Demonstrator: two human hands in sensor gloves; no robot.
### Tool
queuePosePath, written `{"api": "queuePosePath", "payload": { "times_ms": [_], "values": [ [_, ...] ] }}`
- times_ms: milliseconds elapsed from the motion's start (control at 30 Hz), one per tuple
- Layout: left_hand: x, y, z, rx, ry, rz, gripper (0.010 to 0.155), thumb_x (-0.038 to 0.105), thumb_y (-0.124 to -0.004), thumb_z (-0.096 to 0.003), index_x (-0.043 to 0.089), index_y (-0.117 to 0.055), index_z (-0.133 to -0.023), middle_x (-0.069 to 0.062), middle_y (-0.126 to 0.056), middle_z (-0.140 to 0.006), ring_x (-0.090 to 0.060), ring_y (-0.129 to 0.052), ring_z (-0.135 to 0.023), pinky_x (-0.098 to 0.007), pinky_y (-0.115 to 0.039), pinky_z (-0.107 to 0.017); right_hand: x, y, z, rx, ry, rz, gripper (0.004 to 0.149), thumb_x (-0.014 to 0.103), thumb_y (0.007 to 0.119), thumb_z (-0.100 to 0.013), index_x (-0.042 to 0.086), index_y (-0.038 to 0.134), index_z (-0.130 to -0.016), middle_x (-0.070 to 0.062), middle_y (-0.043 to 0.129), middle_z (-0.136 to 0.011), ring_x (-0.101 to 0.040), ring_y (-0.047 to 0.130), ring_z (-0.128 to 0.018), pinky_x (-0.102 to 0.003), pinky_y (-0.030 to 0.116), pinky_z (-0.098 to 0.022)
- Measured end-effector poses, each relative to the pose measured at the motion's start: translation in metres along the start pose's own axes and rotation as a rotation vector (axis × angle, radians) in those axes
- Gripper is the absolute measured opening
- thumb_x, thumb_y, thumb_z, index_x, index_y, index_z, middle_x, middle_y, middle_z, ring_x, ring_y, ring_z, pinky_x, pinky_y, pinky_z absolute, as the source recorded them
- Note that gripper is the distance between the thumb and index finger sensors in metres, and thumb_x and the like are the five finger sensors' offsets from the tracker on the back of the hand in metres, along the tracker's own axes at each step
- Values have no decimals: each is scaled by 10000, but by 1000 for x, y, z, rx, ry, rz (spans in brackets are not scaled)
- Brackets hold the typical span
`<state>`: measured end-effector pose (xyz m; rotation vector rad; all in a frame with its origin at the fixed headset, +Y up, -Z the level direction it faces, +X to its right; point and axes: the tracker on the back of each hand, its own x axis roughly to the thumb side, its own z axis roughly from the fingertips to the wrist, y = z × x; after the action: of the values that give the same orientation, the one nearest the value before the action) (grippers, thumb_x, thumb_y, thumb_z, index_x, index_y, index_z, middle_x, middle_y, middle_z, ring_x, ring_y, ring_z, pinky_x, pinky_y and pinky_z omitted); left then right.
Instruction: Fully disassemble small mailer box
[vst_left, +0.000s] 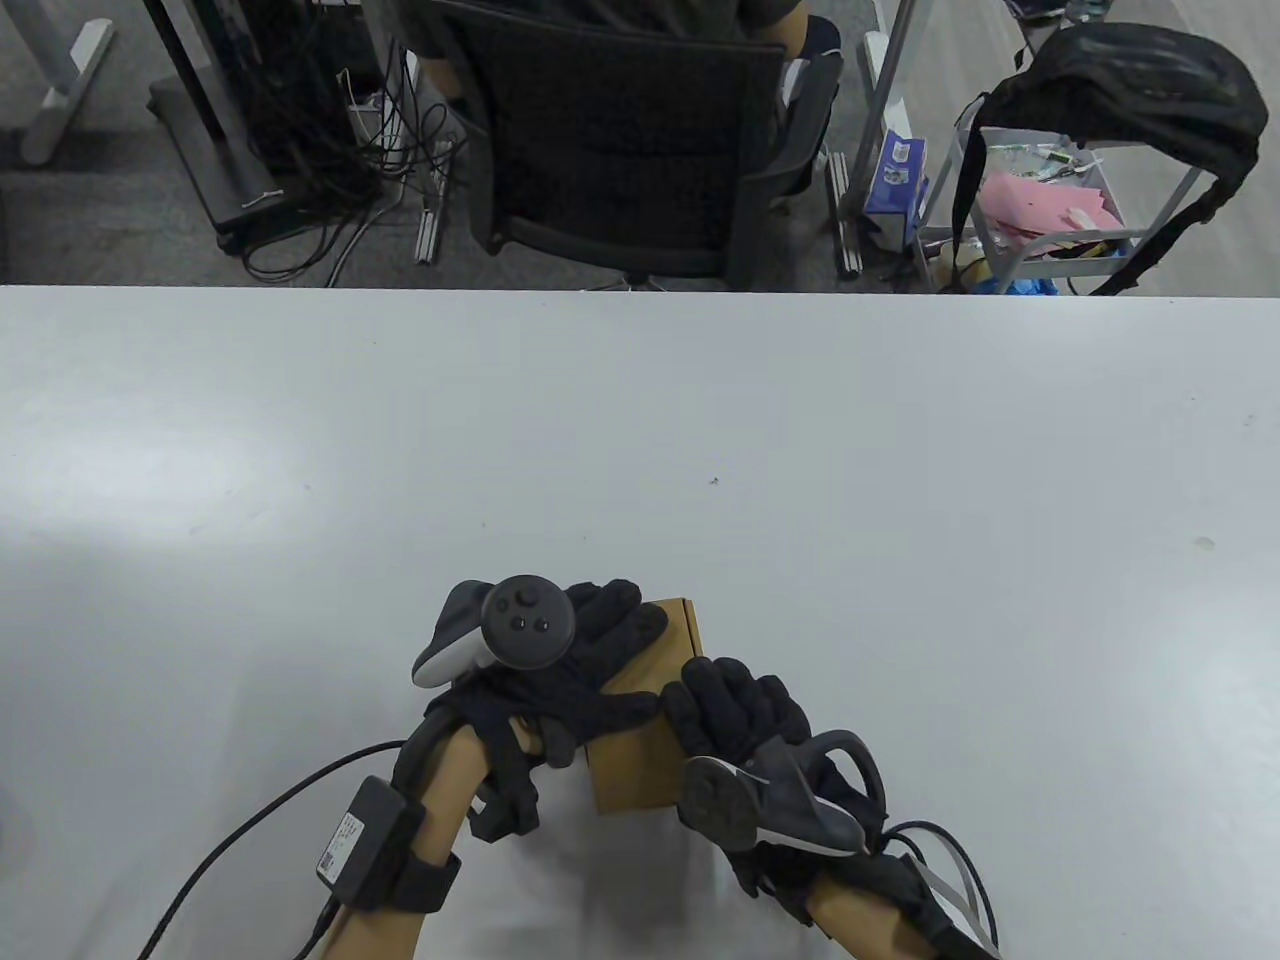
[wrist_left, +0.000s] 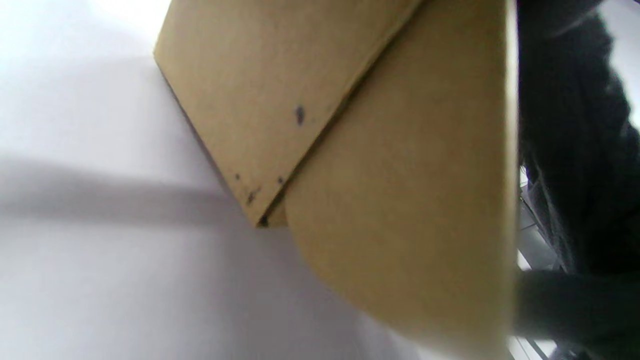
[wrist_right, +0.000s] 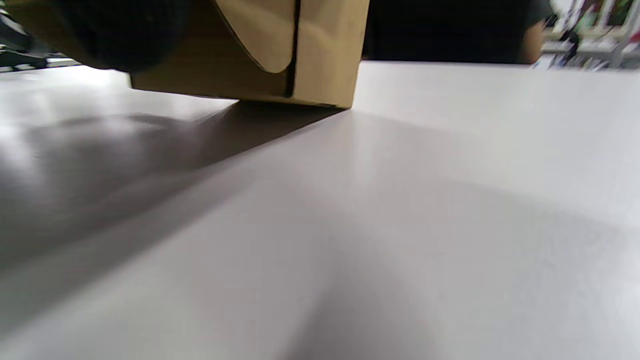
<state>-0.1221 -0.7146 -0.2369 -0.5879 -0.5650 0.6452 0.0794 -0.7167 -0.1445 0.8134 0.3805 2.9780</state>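
A small brown cardboard mailer box stands on the white table near its front edge, still folded up. My left hand lies over the box's top and left side and holds it. My right hand grips the box's right side, fingers curled over the top. In the left wrist view the box fills the frame, with a rounded flap overlapping a side panel. In the right wrist view the box rests on the table, a rounded tab visible on its side.
Beyond the table's far edge stand a black office chair, a tangle of cables and a cart with a black bag. A cable runs from my left wrist across the table front.
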Motion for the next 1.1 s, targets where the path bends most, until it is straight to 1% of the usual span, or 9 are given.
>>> {"api": "queuePosePath", "payload": {
  "times_ms": [200, 333, 500, 567, 633, 733, 800, 933, 1100],
  "values": [
    [5, -7, 6, 11, 19, -71, 733, 570, -656, -491, 406, -293, -1106, 127, -86, -1172, -255, -12, -1086, -605, -337, -774, -6, -6, 7, 146, -97, -172, 946, 531, 760, -343, 282, 56, -925, -36, -100, -996, -376, 93, -1019, -585, 252, -753],
    [6, -9, 8, 18, 24, -93, 713, 532, -657, -497, 416, -296, -1100, 148, -81, -1166, -246, -19, -1086, -593, -348, -776, -9, -13, 10, 193, -118, -255, 896, 536, 754, -348, 276, 149, -957, -42, -60, -1007, -386, 75, -1008, -581, 245, -750],
    [5, -9, 8, 23, 23, -87, 691, 506, -651, -499, 420, -312, -1095, 168, -95, -1162, -231, -33, -1089, -584, -356, -777, -11, -38, 14, 131, -126, -333, 773, 517, 723, -367, 267, 338, -989, -49, -40, -1018, -386, 68, -1010, -580, 235, -753],
    [3, -9, 8, 26, 17, -81, 684, 498, -646, -501, 421, -314, -1094, 175, -100, -1161, -224, -38, -1090, -583, -356, -777, -12, -53, 15, 72, -104, -332, 716, 453, 713, -390, 263, 369, -989, -33, -40, -1022, -379, 69, -1016, -585, 228, -756],
    [2, -8, 9, 31, 9, -77, 682, 494, -648, -501, 417, -320, -1094, 182, -111, -1162, -219, -47, -1092, -581, -361, -776, -15, -70, 12, 13, -62, -292, 640, 329, 710, -411, 270, 423, -980, -21, -24, -1029, -371, 82, -1025, -587, 230, -761],
    [3, -8, 9, 32, 8, -98, 684, 497, -647, -500, 415, -317, -1093, 186, -116, -1163, -220, -51, -1096, -581, -362, -778, -17, -82, 6, -2, -49, -232, 612, 237, 719, -399, 265, 485, -964, -10, 64, -1056, -380, 150, -1034, -598, 272, -755],
    [2, -8, 9, 32, 6, -108, 685, 500, -645, -500, 415, -313, -1093, 185, -112, -1163, -221, -50, -1096, -582, -363, -777, -18, -86, 0, 19, -23, -216, 612, 233, 722, -400, 260, 484, -963, -21, 79, -1060, -386, 168, -1033, -597, 287, -753],
    [1, -9, 10, 37, -2, -107, 680, 501, -644, -499, 422, -317, -1089, 192, -116, -1162, -217, -53, -1097, -579, -365, -779, -13, -92, -8, -14, 42, -132, 647, 231, 733, -395, 250, 438, -970, -25, 48, -1049, -378, 162, -1034, -594, 283, -757],
    [0, -8, 10, 36, -14, -97, 668, 497, -640, -503, 427, -327, -1089, 200, -124, -1162, -210, -56, -1099, -579, -365, -779, -9, -93, -10, -44, 77, -57, 683, 224, 744, -389, 336, 390, -962, -13, 1, -1036, -360, 164, -1038, -591, 287, -760]
  ]
}}
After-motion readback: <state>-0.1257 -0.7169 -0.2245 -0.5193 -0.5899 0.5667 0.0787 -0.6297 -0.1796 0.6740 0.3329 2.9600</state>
